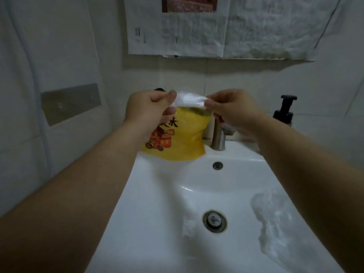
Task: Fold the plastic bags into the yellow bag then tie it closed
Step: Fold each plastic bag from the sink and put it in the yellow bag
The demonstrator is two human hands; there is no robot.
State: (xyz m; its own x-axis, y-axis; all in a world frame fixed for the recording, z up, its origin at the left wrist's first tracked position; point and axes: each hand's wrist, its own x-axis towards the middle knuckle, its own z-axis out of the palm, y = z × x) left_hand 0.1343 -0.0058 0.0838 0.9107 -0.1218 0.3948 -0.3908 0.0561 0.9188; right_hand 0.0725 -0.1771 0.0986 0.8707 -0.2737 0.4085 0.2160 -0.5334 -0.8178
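While the yellow bag (183, 138) is held up over the back of the sink (149, 194), just in front of the tap (218, 138), a strip of clear plastic (190, 99) at its mouth is pinched at either end by the left hand (151, 107) and the right hand (232, 109), so the stuffing step is judged to be in hand. Next, that plastic would have to be pressed down inside. Another clear plastic bag (275, 217) lies in the basin beside the drain (214, 220), so tying is judged premature; a pump bottle (284, 111) stands well apart, obstructing nothing.
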